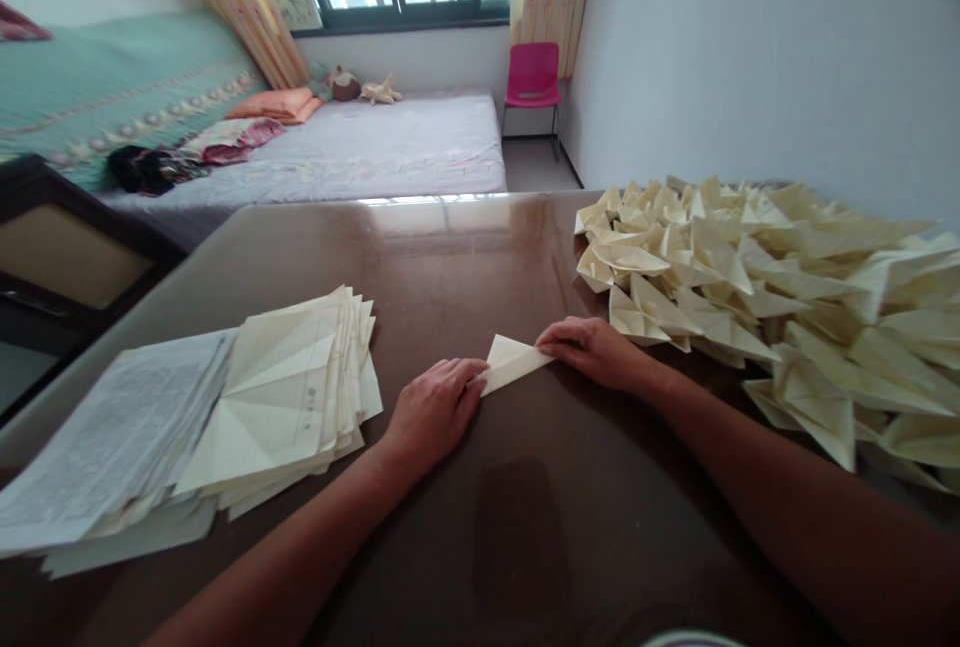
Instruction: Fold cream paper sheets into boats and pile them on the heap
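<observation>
A small folded piece of cream paper [515, 362] lies on the brown table, with a triangular point rising above a flat band along its near edge. My left hand [439, 405] grips its left end, fingers closed over the corner. At the right end, my right hand [589, 349] pinches the other corner between thumb and fingers. Left of my hands is a stack of creased cream sheets [277, 387]. Folded paper boats [720, 257] are heaped on the right side, just beyond my right hand.
A pile of printed sheets [127, 437] lies at the table's left, partly under the creased stack. A brown glossy table [420, 257] spans the foreground. Behind it are a bed [420, 142], a pink chair [533, 75] and a window. A dark wooden chair [67, 247] stands at left.
</observation>
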Demonstrator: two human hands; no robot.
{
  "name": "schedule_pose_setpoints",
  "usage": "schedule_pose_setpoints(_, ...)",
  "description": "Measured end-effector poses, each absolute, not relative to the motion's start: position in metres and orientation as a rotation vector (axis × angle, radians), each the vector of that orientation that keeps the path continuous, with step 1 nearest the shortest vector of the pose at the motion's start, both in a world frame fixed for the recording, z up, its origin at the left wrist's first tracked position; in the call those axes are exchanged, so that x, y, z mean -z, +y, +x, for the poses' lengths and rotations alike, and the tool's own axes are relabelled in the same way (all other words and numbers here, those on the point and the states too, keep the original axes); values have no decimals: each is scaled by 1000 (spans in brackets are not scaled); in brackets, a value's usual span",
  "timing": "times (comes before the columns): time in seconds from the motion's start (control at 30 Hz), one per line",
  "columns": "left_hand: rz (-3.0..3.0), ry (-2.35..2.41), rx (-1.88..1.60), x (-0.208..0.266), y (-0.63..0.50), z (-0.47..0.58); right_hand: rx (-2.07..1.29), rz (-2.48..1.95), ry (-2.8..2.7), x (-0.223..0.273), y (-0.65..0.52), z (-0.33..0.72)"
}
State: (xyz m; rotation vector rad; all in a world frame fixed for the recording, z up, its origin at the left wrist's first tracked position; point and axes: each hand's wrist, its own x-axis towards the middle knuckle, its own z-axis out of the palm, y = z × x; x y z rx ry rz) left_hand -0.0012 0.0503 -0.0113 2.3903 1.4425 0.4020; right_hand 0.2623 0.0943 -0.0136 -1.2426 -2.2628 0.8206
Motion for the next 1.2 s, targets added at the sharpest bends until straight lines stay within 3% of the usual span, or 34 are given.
schedule_pose_setpoints(0.57,2708,1585,-159,14,48,9,-308,-1597,-2384,12,84,242)
schedule_pose_setpoints(0.7,2974,1333,-259,12,45,11,-318,-1598,-2390,13,85,242)
schedule_pose_setpoints(0.87,2991,1148,-79,9,46,13,-322,-1605,-2370,14,86,244)
schedule_pose_setpoints(1.03,2987,1193,3,7,46,14,20,-1475,-2551,-3,61,232)
schedule_pose_setpoints(1.2,2977,1190,1,7,45,14,132,-1474,-2794,-7,27,211)
